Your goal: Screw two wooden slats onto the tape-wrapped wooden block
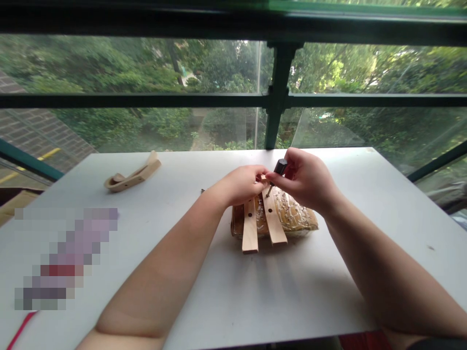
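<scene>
My right hand grips the black handle of a screwdriver. The tool leans, its tip down at a hole in the right-hand wooden strip. My left hand is closed, thumb and fingers at the far end of that same strip; part of the grip is hidden. A second pale wooden strip with a dark hole lies just to the left, below my left wrist. Both strips rest across a brown, plastic-wrapped block, their near ends sticking out past its front edge.
A curved wooden piece with holes lies at the white table's back left. A blurred-out purplish object is on the left, a red strap below it. Small metal bits show beside my left forearm. Green-framed windows stand behind.
</scene>
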`<move>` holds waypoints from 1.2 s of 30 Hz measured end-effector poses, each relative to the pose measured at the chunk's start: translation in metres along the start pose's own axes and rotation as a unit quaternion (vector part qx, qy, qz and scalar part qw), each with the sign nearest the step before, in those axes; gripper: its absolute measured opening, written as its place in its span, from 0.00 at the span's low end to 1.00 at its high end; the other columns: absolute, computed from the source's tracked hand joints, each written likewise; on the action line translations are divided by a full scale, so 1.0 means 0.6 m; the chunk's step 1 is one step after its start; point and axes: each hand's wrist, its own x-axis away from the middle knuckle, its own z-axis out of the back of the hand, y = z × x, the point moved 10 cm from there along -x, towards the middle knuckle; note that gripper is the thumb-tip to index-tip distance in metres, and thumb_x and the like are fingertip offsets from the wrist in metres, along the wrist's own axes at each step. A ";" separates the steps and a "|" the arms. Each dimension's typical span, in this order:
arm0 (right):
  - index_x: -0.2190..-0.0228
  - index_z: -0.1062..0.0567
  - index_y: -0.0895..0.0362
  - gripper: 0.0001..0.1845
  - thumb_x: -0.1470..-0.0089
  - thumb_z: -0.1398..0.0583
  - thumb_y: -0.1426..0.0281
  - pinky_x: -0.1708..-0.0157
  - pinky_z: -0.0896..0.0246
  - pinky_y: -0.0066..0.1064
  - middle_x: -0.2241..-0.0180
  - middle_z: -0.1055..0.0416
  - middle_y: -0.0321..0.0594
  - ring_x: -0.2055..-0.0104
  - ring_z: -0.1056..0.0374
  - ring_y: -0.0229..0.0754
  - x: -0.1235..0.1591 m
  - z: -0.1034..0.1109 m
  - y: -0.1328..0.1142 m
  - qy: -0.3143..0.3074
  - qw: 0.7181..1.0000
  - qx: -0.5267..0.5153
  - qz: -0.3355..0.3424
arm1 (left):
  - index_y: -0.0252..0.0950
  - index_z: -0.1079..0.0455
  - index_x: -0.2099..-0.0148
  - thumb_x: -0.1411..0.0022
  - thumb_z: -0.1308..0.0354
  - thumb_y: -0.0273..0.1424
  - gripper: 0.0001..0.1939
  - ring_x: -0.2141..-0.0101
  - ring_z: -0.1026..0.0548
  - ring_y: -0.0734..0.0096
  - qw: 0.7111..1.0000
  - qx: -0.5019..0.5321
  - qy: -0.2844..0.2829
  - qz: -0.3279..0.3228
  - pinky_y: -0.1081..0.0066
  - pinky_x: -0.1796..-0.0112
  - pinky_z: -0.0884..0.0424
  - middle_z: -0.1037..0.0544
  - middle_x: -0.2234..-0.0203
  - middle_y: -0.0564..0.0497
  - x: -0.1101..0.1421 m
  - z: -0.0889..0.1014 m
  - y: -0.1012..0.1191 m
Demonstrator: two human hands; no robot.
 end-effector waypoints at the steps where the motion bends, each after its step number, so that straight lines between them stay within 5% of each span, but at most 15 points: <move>1: 0.78 0.41 0.54 0.21 0.53 0.31 0.66 0.78 0.53 0.27 0.81 0.40 0.27 0.79 0.48 0.31 0.001 0.004 -0.001 0.014 1.000 0.000 0.001 | 0.36 0.24 0.55 0.40 0.46 0.29 0.14 0.68 0.24 0.68 1.000 0.003 -0.001 0.000 0.72 0.68 0.33 0.19 0.66 0.51 0.000 0.000 0.000; 5: 0.77 0.43 0.53 0.23 0.51 0.32 0.66 0.78 0.54 0.27 0.82 0.42 0.27 0.79 0.50 0.31 0.006 0.033 -0.021 0.060 0.998 -0.001 0.022 | 0.38 0.24 0.51 0.39 0.46 0.31 0.15 0.62 0.21 0.64 1.000 0.015 -0.003 -0.003 0.70 0.62 0.29 0.17 0.61 0.50 0.000 -0.004 -0.001; 10: 0.73 0.38 0.53 0.18 0.47 0.33 0.64 0.77 0.46 0.29 0.78 0.37 0.30 0.78 0.40 0.34 0.010 0.085 -0.033 0.103 0.994 0.005 0.042 | 0.39 0.25 0.45 0.40 0.42 0.32 0.20 0.56 0.20 0.60 1.000 0.029 0.000 0.006 0.65 0.54 0.26 0.18 0.53 0.48 -0.003 -0.006 -0.013; 16: 0.58 0.30 0.52 0.05 0.37 0.42 0.70 0.68 0.30 0.32 0.60 0.26 0.39 0.68 0.26 0.38 0.059 0.082 0.044 0.072 0.996 -0.049 0.006 | 0.37 0.30 0.40 0.45 0.33 0.35 0.30 0.40 0.28 0.50 0.968 0.230 -0.042 -0.089 0.54 0.41 0.31 0.25 0.41 0.40 -0.002 0.012 0.004; 21: 0.57 0.27 0.52 0.11 0.39 0.44 0.76 0.50 0.30 0.40 0.53 0.25 0.43 0.52 0.25 0.46 0.129 0.050 0.106 0.032 0.998 -0.055 0.029 | 0.36 0.26 0.46 0.39 0.37 0.45 0.24 0.46 0.23 0.53 0.941 0.318 0.112 -0.019 0.55 0.48 0.26 0.21 0.48 0.40 0.016 0.067 -0.054; 26: 0.60 0.27 0.52 0.13 0.41 0.46 0.79 0.47 0.33 0.42 0.52 0.27 0.44 0.47 0.29 0.47 0.154 0.033 0.148 0.046 0.995 -0.087 0.016 | 0.34 0.28 0.53 0.36 0.40 0.43 0.18 0.54 0.22 0.61 0.929 0.256 0.267 0.009 0.61 0.51 0.27 0.21 0.59 0.44 0.111 0.088 -0.090; 29: 0.60 0.27 0.52 0.13 0.42 0.45 0.79 0.46 0.34 0.43 0.52 0.27 0.43 0.47 0.29 0.47 0.153 0.023 0.158 0.045 0.993 -0.107 0.005 | 0.36 0.28 0.55 0.35 0.40 0.42 0.14 0.57 0.23 0.63 0.930 0.203 0.306 0.007 0.63 0.52 0.27 0.21 0.60 0.46 0.188 0.080 -0.053; 31: 0.61 0.27 0.52 0.13 0.43 0.45 0.80 0.45 0.35 0.43 0.52 0.27 0.43 0.47 0.30 0.47 0.154 0.018 0.161 0.045 0.992 -0.116 -0.003 | 0.39 0.26 0.51 0.35 0.40 0.38 0.13 0.52 0.23 0.61 0.973 0.101 0.207 -0.033 0.62 0.47 0.28 0.21 0.55 0.46 0.208 0.036 0.010; 33: 0.62 0.27 0.52 0.13 0.44 0.45 0.80 0.45 0.35 0.44 0.52 0.27 0.43 0.46 0.30 0.47 0.155 0.015 0.164 0.047 0.991 -0.123 -0.010 | 0.43 0.28 0.43 0.38 0.36 0.37 0.21 0.45 0.26 0.58 0.991 -0.032 0.100 -0.079 0.59 0.42 0.30 0.24 0.45 0.47 0.216 -0.020 0.067; 36: 0.63 0.27 0.52 0.12 0.43 0.45 0.79 0.44 0.36 0.44 0.52 0.27 0.44 0.46 0.30 0.48 0.158 0.012 0.168 0.051 0.990 -0.133 -0.020 | 0.43 0.29 0.41 0.38 0.37 0.32 0.23 0.45 0.24 0.59 0.983 -0.113 0.105 -0.099 0.59 0.43 0.28 0.23 0.44 0.49 0.212 -0.049 0.099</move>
